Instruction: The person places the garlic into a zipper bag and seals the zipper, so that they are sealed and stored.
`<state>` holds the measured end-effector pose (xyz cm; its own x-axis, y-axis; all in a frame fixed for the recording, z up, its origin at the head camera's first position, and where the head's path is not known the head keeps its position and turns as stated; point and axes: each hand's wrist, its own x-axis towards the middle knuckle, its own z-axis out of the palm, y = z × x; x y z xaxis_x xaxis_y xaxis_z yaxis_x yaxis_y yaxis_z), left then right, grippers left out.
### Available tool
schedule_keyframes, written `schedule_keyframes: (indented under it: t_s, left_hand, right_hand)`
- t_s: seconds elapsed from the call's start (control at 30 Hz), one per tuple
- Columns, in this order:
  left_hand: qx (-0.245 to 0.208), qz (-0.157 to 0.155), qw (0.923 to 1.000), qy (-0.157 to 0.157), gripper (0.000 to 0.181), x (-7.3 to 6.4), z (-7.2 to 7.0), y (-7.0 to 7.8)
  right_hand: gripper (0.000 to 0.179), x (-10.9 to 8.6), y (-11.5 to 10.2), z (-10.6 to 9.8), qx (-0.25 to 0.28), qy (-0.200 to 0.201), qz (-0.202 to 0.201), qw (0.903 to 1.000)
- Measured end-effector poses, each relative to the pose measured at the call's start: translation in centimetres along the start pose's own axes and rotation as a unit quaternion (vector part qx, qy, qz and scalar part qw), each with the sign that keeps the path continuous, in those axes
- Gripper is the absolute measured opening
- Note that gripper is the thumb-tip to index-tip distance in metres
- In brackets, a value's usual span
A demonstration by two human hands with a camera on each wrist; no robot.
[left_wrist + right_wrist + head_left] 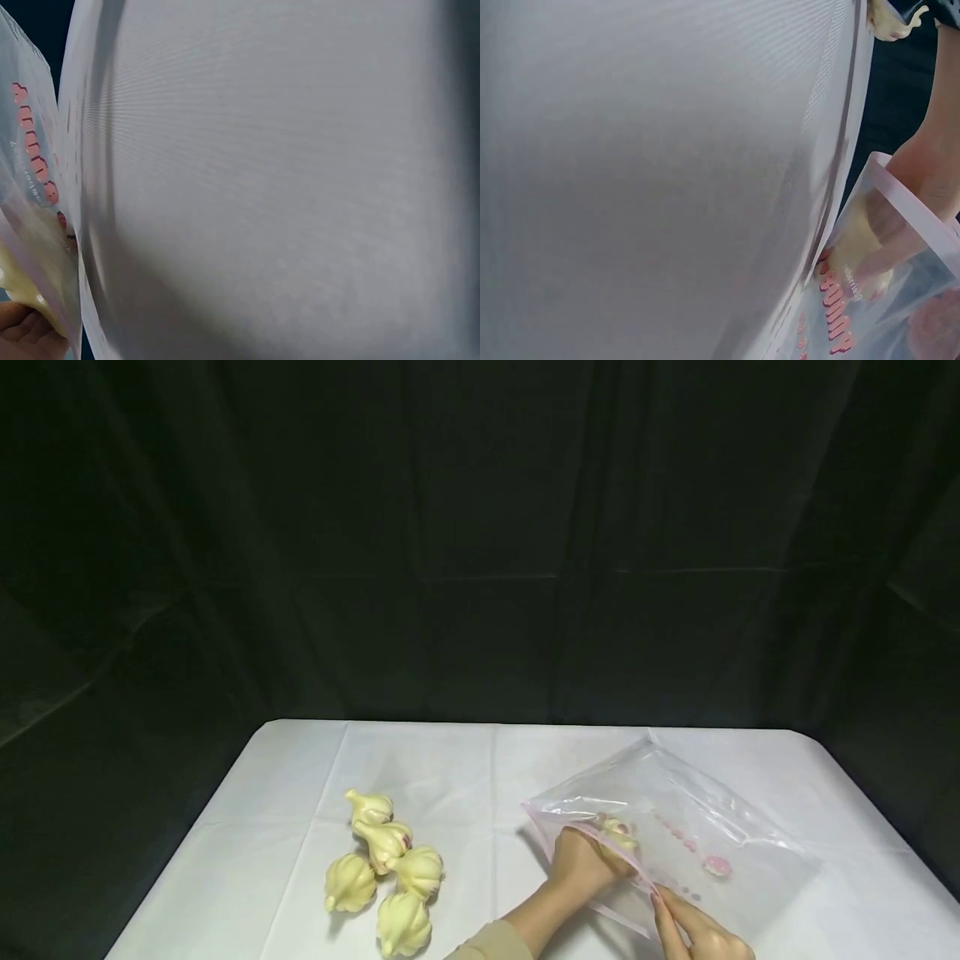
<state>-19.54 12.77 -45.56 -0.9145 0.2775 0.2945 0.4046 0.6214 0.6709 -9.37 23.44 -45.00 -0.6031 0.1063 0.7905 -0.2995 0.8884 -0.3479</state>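
Note:
A clear zip bag point(750, 827) with a pink-edged mouth and pink print lies slanted at the right of the table. My left hand point(581, 864) reaches through its mouth and grips a pale garlic bulb point(618, 833) inside. Seen from the left wrist, curled fingers point(30, 330) lie against the yellowish bulb point(26, 289) behind the pink strip. The right wrist view shows that bulb point(859, 240) through the plastic near the red lettering. At the mouth's near corner, my right hand point(697, 931) pinches the pink edge between thumb and finger.
Several more garlic bulbs point(386, 843) lie in a loose cluster left of centre on the white-covered table point(247, 860). Black cloth point(480, 543) hangs behind the table and along both sides. Fold creases run across the white cover.

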Motion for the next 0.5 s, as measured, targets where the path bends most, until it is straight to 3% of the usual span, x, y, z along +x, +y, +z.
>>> schedule_keyframes:
  t_s: [0.17, 0.33, 0.47, 0.5]
  left_hand:
    - [0.046, 0.046, 0.9971, 0.038, 0.028, 0.43, 0.66, -0.23]
    - [0.121, 0.045, 0.9911, 0.031, 0.031, 0.69, 0.99, -0.19]
    - [0.221, 0.031, 0.9743, -0.033, 0.038, 0.86, 0.88, 0.44]
    - [0.190, 0.022, 0.9785, -0.077, 0.041, 0.82, 0.78, 0.59]
  right_hand:
    - [0.014, 0.02, -0.02, 0.00, 0.000, 0.002, 0.000, 1.0000]
    - [0.015, -0.03, 0.06, 0.00, 0.002, 0.004, -0.014, 0.9999]
    - [0.014, -0.06, 0.12, -0.15, 0.002, 0.004, -0.014, 0.9999]
    - [0.014, -0.06, 0.12, -0.19, 0.000, 0.003, -0.014, 0.9999]
